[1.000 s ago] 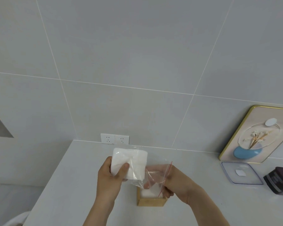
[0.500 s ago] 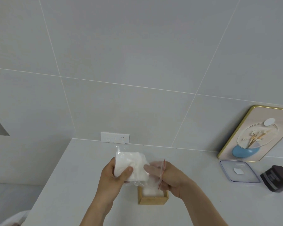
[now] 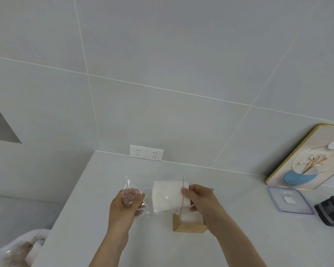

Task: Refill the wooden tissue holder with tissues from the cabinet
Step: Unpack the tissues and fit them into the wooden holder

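My right hand [image 3: 199, 198] pinches the square white stack of tissues [image 3: 167, 195] at its right edge, by the red seal strip of the clear plastic zip bag [image 3: 136, 193]. My left hand [image 3: 126, 204] is clenched on the bag's closed, empty end. The stack lies sideways between my hands, just above and slightly left of the open wooden tissue holder [image 3: 189, 224] on the white tabletop [image 3: 85, 218]; white already shows inside it. The right hand is nearer the holder, so I judge it will draw the stack out and down. Half a second ago my left hand gripped the tissues through the bag; now it has slid outward and the bag is stretched wide.
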`<action>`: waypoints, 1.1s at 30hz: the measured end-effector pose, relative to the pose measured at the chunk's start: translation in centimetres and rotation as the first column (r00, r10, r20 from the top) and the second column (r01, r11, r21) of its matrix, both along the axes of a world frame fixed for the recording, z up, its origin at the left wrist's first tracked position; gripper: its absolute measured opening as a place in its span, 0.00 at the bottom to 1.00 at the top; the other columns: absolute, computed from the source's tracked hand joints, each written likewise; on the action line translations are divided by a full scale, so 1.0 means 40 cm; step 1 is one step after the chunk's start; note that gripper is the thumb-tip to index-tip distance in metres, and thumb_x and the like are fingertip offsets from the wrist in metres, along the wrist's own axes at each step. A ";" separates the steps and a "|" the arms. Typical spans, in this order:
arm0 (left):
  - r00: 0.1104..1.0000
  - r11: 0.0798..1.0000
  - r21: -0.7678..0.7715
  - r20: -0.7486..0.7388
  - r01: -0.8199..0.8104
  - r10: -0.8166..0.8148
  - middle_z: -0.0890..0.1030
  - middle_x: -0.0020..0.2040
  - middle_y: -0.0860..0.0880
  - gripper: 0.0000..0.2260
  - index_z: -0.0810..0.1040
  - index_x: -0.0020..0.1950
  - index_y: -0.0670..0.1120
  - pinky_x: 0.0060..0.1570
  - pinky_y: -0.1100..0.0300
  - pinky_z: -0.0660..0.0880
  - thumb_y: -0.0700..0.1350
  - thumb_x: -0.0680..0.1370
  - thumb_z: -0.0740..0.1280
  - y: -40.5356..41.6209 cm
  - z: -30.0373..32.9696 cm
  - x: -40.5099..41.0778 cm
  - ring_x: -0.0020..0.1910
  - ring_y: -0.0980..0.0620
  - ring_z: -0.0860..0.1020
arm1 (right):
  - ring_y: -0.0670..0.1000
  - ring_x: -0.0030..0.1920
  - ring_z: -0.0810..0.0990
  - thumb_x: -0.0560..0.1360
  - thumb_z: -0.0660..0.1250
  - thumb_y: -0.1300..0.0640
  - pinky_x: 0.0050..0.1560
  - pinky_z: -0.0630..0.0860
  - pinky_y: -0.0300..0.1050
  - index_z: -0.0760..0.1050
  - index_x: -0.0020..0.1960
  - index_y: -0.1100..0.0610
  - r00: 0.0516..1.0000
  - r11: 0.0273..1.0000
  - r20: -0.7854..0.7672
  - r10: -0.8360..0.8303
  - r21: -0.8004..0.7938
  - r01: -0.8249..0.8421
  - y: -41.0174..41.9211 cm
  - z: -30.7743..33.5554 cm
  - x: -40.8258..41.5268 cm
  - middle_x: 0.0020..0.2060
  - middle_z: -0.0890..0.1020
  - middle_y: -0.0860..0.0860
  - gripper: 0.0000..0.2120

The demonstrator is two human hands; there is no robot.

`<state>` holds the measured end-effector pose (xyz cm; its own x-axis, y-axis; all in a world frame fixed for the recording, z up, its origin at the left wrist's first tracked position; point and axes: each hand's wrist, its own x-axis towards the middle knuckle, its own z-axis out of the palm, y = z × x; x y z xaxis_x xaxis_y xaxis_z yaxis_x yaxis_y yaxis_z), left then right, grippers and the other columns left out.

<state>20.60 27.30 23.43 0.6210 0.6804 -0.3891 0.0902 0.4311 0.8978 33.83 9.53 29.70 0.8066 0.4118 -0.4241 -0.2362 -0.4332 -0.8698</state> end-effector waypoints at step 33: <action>0.907 0.951 -0.108 -0.287 0.290 -0.309 0.86 0.52 0.48 0.13 0.80 0.56 0.50 0.52 0.50 0.82 0.58 0.79 0.67 -0.174 -0.035 0.147 0.51 0.47 0.85 | 0.61 0.58 0.83 0.80 0.63 0.62 0.45 0.85 0.51 0.81 0.58 0.64 0.928 0.961 -0.322 -0.189 0.135 0.242 -0.127 -0.094 0.034 0.56 0.85 0.60 0.11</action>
<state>26.47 20.33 22.03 0.6415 0.4492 -0.6218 0.4816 0.3951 0.7823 35.18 4.45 25.94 0.7275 0.3298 -0.6017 -0.5713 -0.1945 -0.7974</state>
